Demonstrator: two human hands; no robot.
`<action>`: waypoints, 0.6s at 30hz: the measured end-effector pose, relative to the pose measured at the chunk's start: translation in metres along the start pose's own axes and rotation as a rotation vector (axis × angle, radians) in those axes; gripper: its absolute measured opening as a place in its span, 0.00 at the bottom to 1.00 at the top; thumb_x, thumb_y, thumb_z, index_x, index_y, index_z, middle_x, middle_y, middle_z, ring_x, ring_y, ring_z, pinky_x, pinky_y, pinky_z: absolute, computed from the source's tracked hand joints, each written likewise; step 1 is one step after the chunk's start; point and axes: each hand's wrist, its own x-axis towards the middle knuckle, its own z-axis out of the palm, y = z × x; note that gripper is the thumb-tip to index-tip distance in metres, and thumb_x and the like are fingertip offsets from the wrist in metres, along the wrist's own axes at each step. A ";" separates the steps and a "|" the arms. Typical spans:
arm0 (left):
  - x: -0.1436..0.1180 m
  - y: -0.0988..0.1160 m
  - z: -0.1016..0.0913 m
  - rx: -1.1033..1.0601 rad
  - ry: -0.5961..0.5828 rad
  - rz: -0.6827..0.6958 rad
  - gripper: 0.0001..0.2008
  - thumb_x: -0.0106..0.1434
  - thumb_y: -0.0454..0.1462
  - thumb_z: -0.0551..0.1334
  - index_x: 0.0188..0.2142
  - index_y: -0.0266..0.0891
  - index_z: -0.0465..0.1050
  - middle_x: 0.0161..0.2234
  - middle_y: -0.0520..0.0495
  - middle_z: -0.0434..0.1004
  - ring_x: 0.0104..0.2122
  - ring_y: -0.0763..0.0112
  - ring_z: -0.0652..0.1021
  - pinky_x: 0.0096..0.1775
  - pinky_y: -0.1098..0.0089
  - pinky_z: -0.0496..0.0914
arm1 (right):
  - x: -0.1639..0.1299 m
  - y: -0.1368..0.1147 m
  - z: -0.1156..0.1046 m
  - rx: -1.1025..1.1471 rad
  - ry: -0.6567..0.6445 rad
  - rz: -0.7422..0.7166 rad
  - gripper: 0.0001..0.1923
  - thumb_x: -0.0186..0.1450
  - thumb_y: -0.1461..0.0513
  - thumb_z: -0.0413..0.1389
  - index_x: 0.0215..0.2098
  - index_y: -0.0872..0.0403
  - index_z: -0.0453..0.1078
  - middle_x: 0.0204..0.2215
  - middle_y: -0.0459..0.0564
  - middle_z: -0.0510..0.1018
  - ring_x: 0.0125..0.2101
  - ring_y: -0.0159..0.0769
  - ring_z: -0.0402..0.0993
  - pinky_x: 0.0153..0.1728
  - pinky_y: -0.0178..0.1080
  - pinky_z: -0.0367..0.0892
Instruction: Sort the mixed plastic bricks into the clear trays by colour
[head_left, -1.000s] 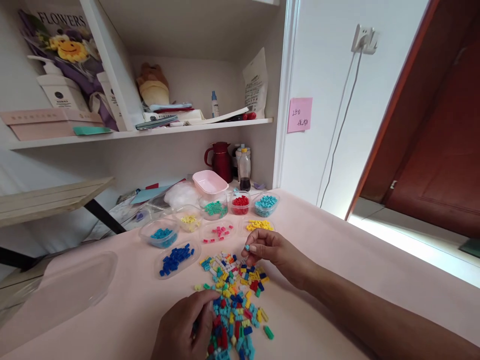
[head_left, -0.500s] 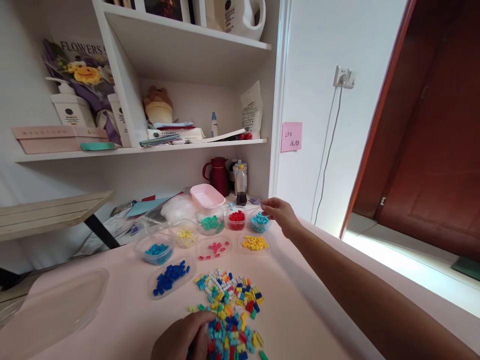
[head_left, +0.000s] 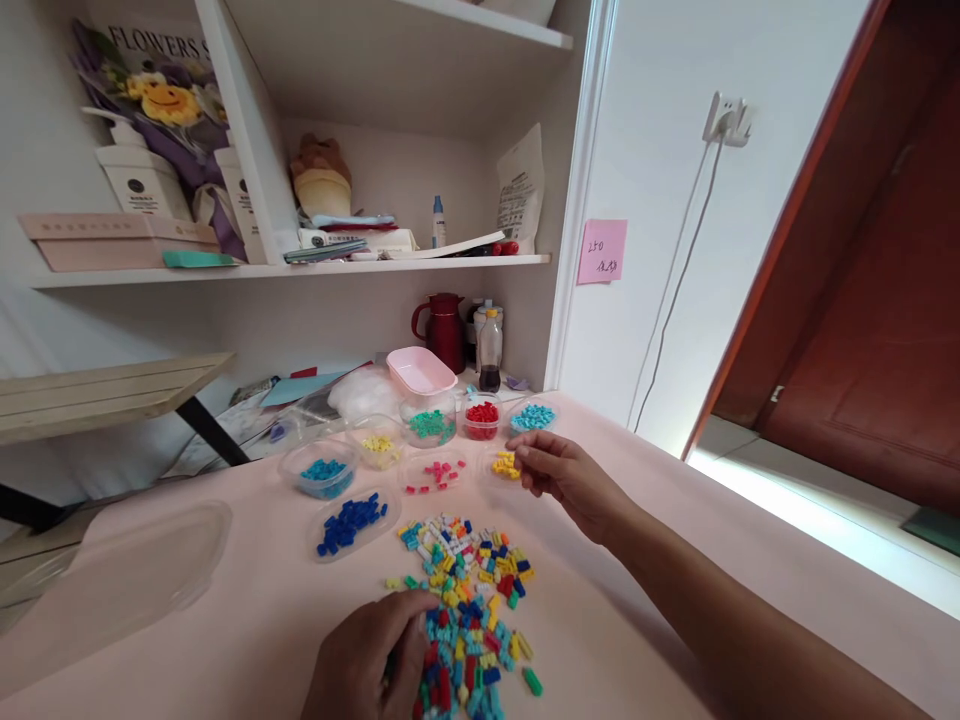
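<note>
A mixed pile of small coloured toy bricks [head_left: 465, 610] lies on the pink table. At its left edge is my left hand [head_left: 367, 650], fingers curled and thumb close to the bricks; anything inside is hidden. My right hand [head_left: 570, 478] hovers over the shallow tray of yellow bricks [head_left: 505, 464], partly covering it. Its fingers are bent together, and I cannot make out anything in them. Behind it stand tubs of light blue bricks [head_left: 534, 417] and red bricks [head_left: 482, 418]. Pink bricks [head_left: 437, 475] lie in the tray to its left.
Further left are containers of green [head_left: 431, 425], pale yellow [head_left: 377, 446], blue [head_left: 324, 474] and dark blue bricks [head_left: 352, 524]. A clear lid [head_left: 150, 570] lies at the left. Behind stand a pink basin [head_left: 421, 371], a red jug [head_left: 445, 335] and a bottle [head_left: 490, 352].
My right hand has drawn back from the light blue tub towards me, now over the yellow tray. My left hand stays by the pile. The view has tilted down slightly.
</note>
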 end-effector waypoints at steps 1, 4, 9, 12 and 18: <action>0.001 0.002 -0.002 -0.003 -0.018 0.004 0.08 0.65 0.41 0.56 0.41 0.50 0.73 0.30 0.55 0.82 0.28 0.76 0.80 0.35 0.81 0.74 | -0.006 -0.002 0.005 -0.089 -0.142 0.028 0.10 0.60 0.56 0.59 0.36 0.54 0.73 0.26 0.44 0.73 0.22 0.26 0.67 0.23 0.31 0.60; 0.003 0.008 -0.006 -0.006 -0.077 0.031 0.09 0.64 0.37 0.56 0.42 0.48 0.72 0.31 0.54 0.81 0.28 0.76 0.80 0.34 0.81 0.74 | -0.023 -0.007 0.017 -0.389 -0.472 0.023 0.08 0.62 0.59 0.57 0.36 0.54 0.75 0.29 0.47 0.77 0.27 0.31 0.71 0.28 0.33 0.64; 0.003 0.011 -0.007 0.023 -0.203 0.029 0.10 0.64 0.33 0.55 0.43 0.45 0.71 0.34 0.50 0.80 0.33 0.72 0.80 0.35 0.76 0.74 | -0.040 -0.008 0.027 -0.751 -0.476 -0.220 0.08 0.61 0.63 0.57 0.38 0.50 0.77 0.36 0.48 0.78 0.34 0.33 0.72 0.34 0.35 0.67; 0.005 0.012 -0.006 0.036 -0.270 0.015 0.10 0.65 0.33 0.54 0.41 0.45 0.71 0.37 0.48 0.78 0.37 0.69 0.79 0.37 0.71 0.73 | -0.042 -0.006 0.028 -0.782 -0.430 -0.277 0.09 0.63 0.63 0.55 0.39 0.50 0.77 0.35 0.49 0.76 0.32 0.32 0.71 0.32 0.34 0.68; 0.008 0.016 -0.005 0.042 -0.368 -0.031 0.11 0.65 0.32 0.52 0.39 0.45 0.72 0.38 0.46 0.76 0.39 0.65 0.77 0.40 0.65 0.73 | -0.039 0.013 0.032 -0.859 -0.490 -0.374 0.11 0.64 0.63 0.55 0.44 0.49 0.75 0.38 0.50 0.76 0.38 0.35 0.72 0.40 0.38 0.68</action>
